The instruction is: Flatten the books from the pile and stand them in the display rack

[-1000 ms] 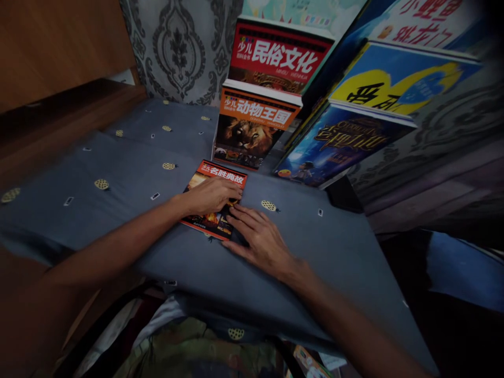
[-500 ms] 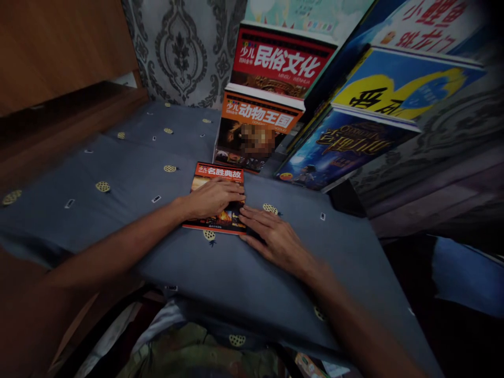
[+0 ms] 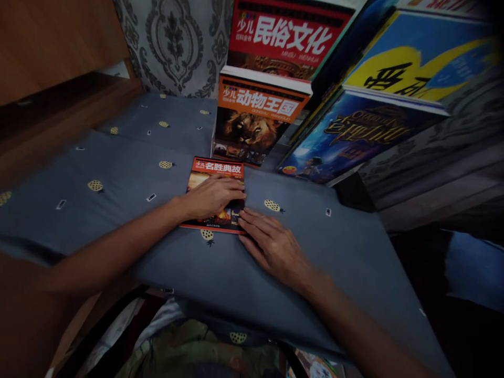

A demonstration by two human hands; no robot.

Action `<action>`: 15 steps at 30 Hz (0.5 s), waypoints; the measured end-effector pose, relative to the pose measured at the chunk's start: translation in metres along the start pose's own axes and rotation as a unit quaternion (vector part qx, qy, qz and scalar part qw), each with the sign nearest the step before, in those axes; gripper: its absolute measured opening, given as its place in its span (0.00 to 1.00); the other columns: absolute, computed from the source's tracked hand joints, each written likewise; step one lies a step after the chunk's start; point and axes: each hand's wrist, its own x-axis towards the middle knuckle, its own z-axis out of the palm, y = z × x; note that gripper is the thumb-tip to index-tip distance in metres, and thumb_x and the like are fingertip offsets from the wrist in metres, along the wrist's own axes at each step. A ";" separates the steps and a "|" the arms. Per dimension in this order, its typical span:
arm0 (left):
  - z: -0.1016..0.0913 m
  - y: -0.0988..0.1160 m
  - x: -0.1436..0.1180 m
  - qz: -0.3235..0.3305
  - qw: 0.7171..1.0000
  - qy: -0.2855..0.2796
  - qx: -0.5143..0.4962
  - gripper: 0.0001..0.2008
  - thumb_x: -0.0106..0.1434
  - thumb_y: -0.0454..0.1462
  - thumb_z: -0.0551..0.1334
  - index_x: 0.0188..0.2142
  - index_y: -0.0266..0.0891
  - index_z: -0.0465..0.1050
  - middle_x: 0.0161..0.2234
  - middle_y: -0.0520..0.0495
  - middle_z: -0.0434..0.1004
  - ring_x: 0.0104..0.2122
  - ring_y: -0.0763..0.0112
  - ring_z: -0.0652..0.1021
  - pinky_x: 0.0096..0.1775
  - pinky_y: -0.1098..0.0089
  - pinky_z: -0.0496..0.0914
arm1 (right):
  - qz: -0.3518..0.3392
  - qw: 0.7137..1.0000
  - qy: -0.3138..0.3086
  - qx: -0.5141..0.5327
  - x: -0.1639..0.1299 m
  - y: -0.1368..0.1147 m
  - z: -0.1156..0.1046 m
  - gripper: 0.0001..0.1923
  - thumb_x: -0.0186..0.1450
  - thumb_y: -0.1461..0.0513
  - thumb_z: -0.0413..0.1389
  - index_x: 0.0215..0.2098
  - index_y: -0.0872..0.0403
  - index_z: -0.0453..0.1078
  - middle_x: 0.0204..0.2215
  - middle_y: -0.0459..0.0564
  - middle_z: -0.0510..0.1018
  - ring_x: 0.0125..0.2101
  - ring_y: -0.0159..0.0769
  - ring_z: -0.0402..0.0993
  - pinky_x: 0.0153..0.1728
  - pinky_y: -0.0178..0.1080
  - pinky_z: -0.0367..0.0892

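A thin red-topped book (image 3: 218, 169) lies flat on a grey-blue cloth (image 3: 126, 173) with small yellow motifs. My left hand (image 3: 210, 196) rests palm down on its cover, fingers spread across the middle. My right hand (image 3: 271, 245) lies flat on the cloth at the book's lower right corner, with its fingertips touching the book's right edge. Neither hand lifts the book.
Behind the flat book stand an orange lion-cover book (image 3: 255, 121) and a red book (image 3: 285, 39) above it. Blue and yellow books (image 3: 350, 136) lean at the right. Patterned wallpaper (image 3: 173, 42) is at the back, a wooden panel (image 3: 51, 42) at the left.
The flat book has been turned from a slanted position to square with the cloth's edge. Both hands stayed on it and shifted slightly with it.
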 end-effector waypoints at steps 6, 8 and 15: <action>0.000 0.001 0.001 -0.001 1.000 -0.015 0.009 0.19 0.68 0.27 0.54 0.54 0.40 0.75 0.59 0.42 0.75 0.60 0.63 0.73 0.60 0.57 0.63 | -0.006 1.000 0.001 -0.009 0.001 0.000 -0.001 0.17 0.73 0.62 0.51 0.55 0.57 0.75 0.54 0.61 0.79 0.57 0.49 0.74 0.55 0.53 0.75; -0.002 0.000 0.000 0.001 1.000 -0.014 0.001 0.20 0.68 0.27 0.54 0.54 0.40 0.75 0.59 0.43 0.75 0.60 0.63 0.73 0.60 0.57 0.63 | -0.008 1.000 0.000 -0.007 0.002 -0.001 -0.002 0.17 0.73 0.62 0.51 0.55 0.58 0.75 0.54 0.61 0.79 0.57 0.49 0.74 0.55 0.54 0.75; -0.006 -0.006 -0.003 0.023 0.998 -0.015 -0.049 0.22 0.66 0.26 0.54 0.53 0.46 0.77 0.56 0.47 0.78 0.61 0.66 0.73 0.60 0.56 0.62 | -0.001 1.000 0.008 -0.006 0.002 -0.004 -0.004 0.16 0.72 0.63 0.52 0.55 0.55 0.75 0.52 0.60 0.80 0.56 0.48 0.75 0.55 0.52 0.75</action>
